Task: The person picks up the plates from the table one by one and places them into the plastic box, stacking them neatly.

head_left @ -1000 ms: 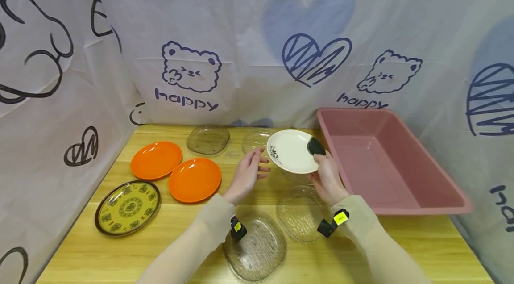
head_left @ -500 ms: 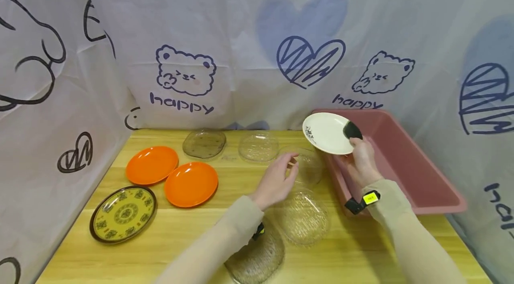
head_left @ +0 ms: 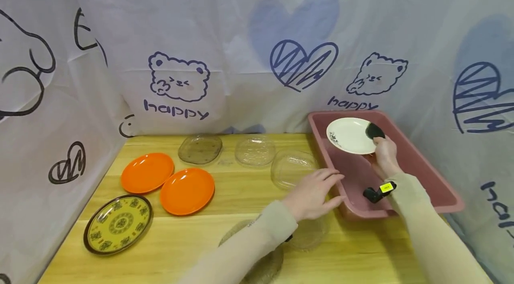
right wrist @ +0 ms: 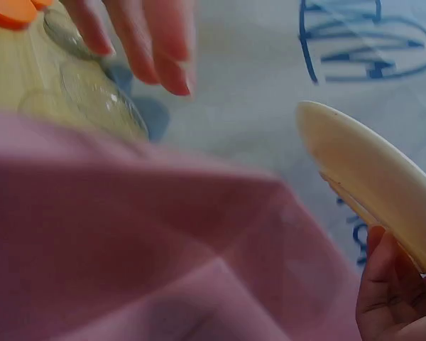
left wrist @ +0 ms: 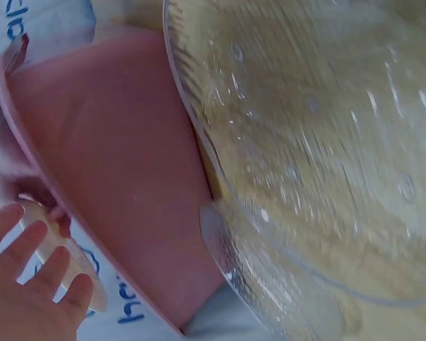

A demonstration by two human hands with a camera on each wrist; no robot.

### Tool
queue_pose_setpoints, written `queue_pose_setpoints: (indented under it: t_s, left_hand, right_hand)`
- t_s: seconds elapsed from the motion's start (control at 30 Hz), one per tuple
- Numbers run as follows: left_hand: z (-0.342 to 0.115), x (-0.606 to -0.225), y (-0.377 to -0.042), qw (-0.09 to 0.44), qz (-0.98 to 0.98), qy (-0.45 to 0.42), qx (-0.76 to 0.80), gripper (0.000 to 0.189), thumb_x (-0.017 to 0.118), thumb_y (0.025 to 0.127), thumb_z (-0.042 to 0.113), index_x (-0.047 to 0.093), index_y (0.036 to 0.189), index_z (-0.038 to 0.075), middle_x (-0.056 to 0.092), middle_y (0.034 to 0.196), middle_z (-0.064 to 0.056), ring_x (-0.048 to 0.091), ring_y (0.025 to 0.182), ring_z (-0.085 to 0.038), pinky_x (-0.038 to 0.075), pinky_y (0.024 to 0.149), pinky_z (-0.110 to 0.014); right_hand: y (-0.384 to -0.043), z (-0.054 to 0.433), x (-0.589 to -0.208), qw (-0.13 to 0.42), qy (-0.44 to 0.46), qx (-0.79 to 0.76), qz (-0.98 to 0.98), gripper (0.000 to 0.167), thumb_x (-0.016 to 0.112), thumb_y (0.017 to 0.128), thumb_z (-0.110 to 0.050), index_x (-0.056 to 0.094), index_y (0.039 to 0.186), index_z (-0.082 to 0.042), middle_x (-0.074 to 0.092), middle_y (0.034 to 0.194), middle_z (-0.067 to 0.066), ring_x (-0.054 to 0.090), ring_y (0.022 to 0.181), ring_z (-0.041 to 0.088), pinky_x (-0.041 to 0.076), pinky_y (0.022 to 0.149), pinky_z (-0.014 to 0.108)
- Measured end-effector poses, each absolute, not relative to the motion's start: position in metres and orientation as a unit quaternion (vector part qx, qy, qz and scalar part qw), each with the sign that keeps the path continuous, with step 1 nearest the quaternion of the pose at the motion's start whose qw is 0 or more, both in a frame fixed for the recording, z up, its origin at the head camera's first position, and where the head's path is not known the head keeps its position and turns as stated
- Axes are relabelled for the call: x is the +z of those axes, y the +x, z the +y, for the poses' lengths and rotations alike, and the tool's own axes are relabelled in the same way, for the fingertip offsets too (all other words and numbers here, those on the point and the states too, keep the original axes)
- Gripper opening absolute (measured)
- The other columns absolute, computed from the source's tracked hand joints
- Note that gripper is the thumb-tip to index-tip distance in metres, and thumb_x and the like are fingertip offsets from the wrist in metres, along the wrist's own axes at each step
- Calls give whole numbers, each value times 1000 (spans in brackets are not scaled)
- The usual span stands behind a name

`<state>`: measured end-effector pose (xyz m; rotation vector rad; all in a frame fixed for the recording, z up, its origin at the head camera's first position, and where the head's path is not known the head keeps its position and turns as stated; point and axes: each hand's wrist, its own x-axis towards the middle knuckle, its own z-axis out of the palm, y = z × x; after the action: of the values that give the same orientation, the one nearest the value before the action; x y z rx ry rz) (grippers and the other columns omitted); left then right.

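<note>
A white plate (head_left: pixel 348 135) with a dark green patch and a small printed motif is gripped at its right edge by my right hand (head_left: pixel 386 155). Hand and plate hover over the pink plastic tub (head_left: pixel 431 177), the plate tilted slightly; its underside faces the right wrist view. My left hand (head_left: pixel 315 192) holds nothing, its fingers spread loosely near the tub's left rim; whether it touches the rim I cannot tell. Below and beside that hand lie clear textured glass plates, one (head_left: pixel 293 169) behind it and another (head_left: pixel 311 233) partly hidden under it.
Two orange plates (head_left: pixel 147 172) and a yellow patterned plate (head_left: pixel 119 225) with a dark rim lie on the left of the wooden table. A smoky glass plate (head_left: pixel 200 148) and a clear one (head_left: pixel 255 150) sit along the back. Printed cloth (head_left: pixel 241 43) hangs behind.
My right hand has carried the white plate rightward from above the table to over the pink tub. My left hand has moved right, toward the tub's near left rim.
</note>
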<state>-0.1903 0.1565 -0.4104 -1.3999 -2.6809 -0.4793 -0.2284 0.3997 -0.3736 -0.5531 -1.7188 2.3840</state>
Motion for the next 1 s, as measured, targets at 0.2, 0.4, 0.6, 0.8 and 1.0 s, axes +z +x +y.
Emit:
queue_pose_setpoints:
  t_s: [0.2,0.4,0.6,0.8,1.0]
  left_hand:
    - [168,-422,-182,23,-873,-478,-94,63,38,102,64,42,153,28,40,161,9,31,154,-16,26,128,-32]
    - [170,-431,-178,47,-873,-481,-65,62,38,98,69,51,146,32,47,154,14,30,154,-13,30,126,-34]
    - [169,-435,-179,76,-868,-485,-77,60,41,97,69,55,142,32,51,149,13,36,151,-13,34,124,-33]
    - [167,-436,-178,93,-858,-498,-82,59,45,96,67,58,139,29,54,147,12,39,150,-14,32,125,-30]
    - [166,-435,-179,99,-853,-504,-90,56,49,97,64,60,138,28,57,146,10,42,147,-14,34,124,-31]
  right_hand:
    - [-232,415,-391,43,-192,771,-606,50,26,107,-20,20,155,-8,50,108,-4,63,79,2,55,70,18]
    - [-230,427,-411,31,-190,694,-694,60,26,107,-22,9,158,4,47,111,0,61,75,-1,55,68,17]
    - [-234,435,-424,37,-182,624,-759,56,28,106,-22,20,151,11,52,101,-1,61,71,-2,57,64,17]
    - [-235,444,-432,18,-172,603,-779,55,27,106,-21,23,149,13,53,93,-8,62,69,-1,58,64,18]
    - [-234,456,-433,-6,-149,543,-826,54,27,106,-21,25,144,17,55,102,7,61,70,-2,59,65,19]
